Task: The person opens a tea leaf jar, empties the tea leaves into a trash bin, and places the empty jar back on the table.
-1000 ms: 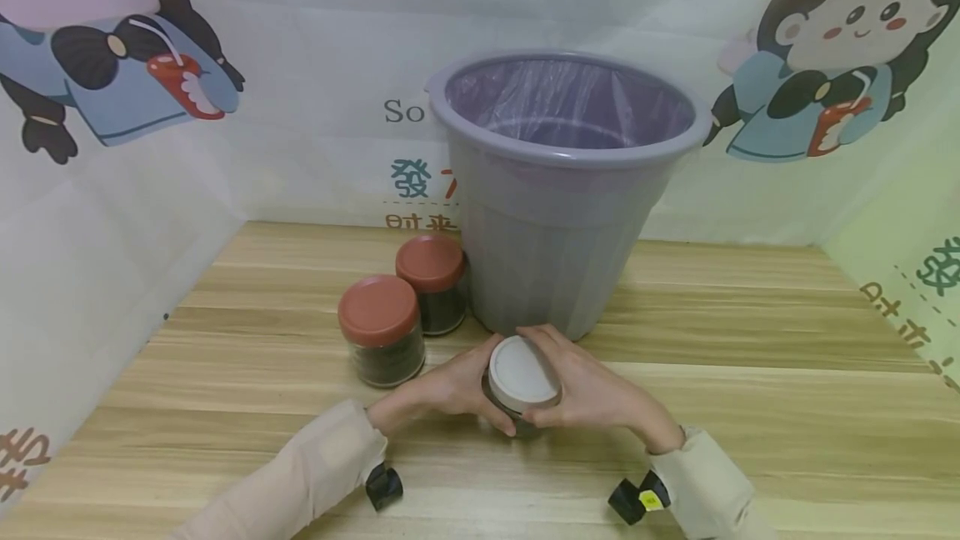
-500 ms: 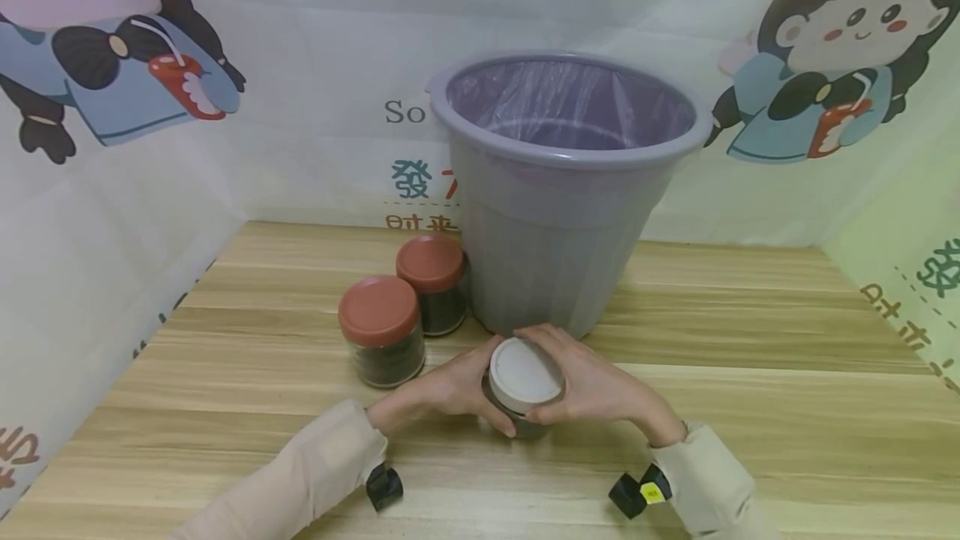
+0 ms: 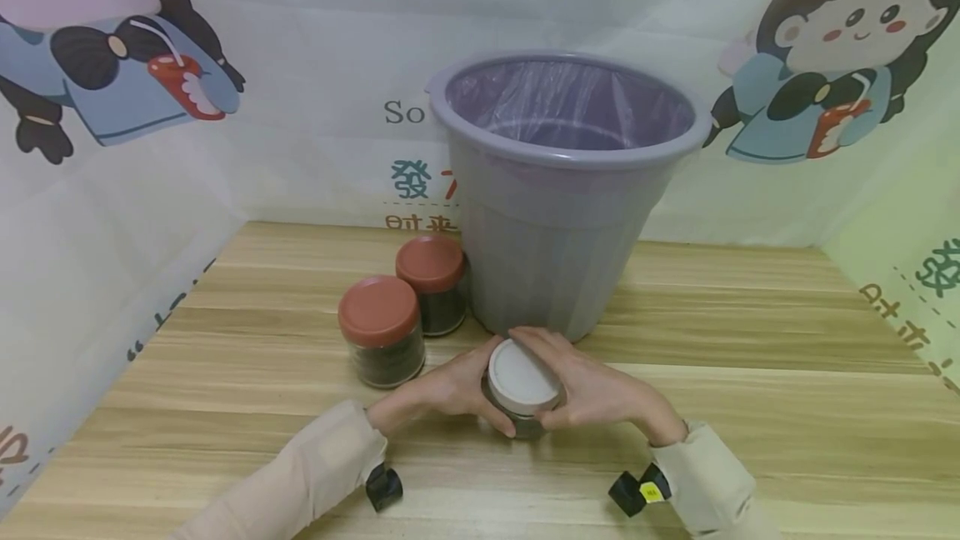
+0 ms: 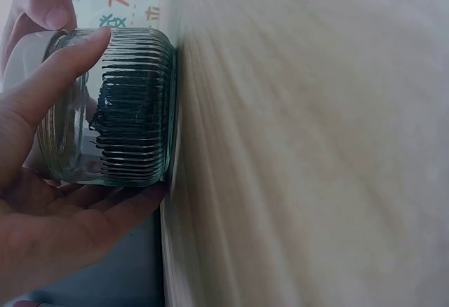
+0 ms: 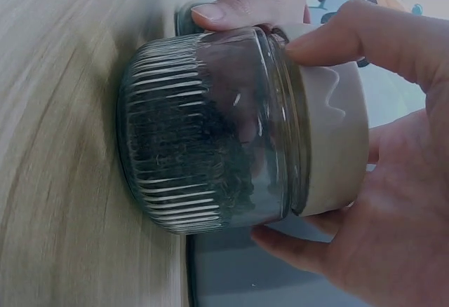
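Note:
A ribbed glass jar [image 5: 168,139] with a whitish lid [image 3: 522,375] stands upright on the wooden table between both hands. Dark, loose, dry-looking bits fill its lower part. My left hand [image 3: 457,386] grips the glass body, thumb along the near side and fingers round the far side. My right hand [image 3: 600,390] holds the lid, its thumb at the lid's edge and the fingers reaching behind. In the right wrist view the lid sits on the jar's mouth, with the glass threads showing just below its rim.
Two similar jars with red lids, a nearer jar [image 3: 381,332] and a farther jar [image 3: 431,282], stand to the left. Behind the hands rises a large grey-purple bin [image 3: 555,232] lined with clear plastic. Printed sheets [image 3: 315,107] wall the wooden table [image 3: 750,440].
My right hand has turned slightly round the lid: its thumb has slid a little right and its far fingertips a little left. The left hand and the jar stay in place.

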The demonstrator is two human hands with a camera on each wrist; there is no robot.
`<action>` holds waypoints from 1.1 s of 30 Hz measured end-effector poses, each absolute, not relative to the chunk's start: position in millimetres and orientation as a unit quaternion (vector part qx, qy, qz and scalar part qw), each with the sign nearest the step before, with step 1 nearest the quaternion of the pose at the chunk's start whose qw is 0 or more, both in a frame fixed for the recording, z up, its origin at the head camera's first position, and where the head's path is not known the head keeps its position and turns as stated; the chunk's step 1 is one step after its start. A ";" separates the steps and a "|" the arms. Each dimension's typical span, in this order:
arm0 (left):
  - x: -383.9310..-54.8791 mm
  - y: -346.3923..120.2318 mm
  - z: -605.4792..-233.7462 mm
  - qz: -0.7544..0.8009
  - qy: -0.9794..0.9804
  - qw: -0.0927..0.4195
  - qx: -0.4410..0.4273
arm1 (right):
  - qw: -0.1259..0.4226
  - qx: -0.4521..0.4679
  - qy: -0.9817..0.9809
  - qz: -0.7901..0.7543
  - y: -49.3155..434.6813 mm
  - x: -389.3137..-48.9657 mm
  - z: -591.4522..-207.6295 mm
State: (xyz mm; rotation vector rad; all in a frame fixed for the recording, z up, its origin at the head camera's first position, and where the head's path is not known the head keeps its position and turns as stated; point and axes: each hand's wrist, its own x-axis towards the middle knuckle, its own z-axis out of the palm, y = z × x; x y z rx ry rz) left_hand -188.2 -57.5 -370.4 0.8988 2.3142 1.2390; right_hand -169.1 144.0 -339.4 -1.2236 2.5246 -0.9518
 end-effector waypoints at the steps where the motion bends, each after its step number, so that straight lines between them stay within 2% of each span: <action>1: -188.1 -57.5 -370.4 0.439 0.820 0.182 0.318 | 0.087 -0.415 0.848 -0.318 143.7 -169.0 -339.7; 8: -188.0 -57.5 -370.6 0.437 0.822 0.182 0.316 | 0.067 -0.404 0.860 -0.305 139.6 -166.2 -340.3; 16: -188.9 -57.2 -369.2 0.420 0.831 0.177 0.319 | -0.064 -0.351 0.906 -0.227 128.6 -160.6 -344.1; 20: -188.8 -56.9 -370.2 0.424 0.828 0.172 0.324 | -0.096 -0.357 0.906 -0.205 128.1 -160.3 -346.8; 33: -187.6 -57.5 -370.6 0.445 0.817 0.179 0.322 | -0.018 -0.367 0.888 -0.276 133.5 -162.8 -342.2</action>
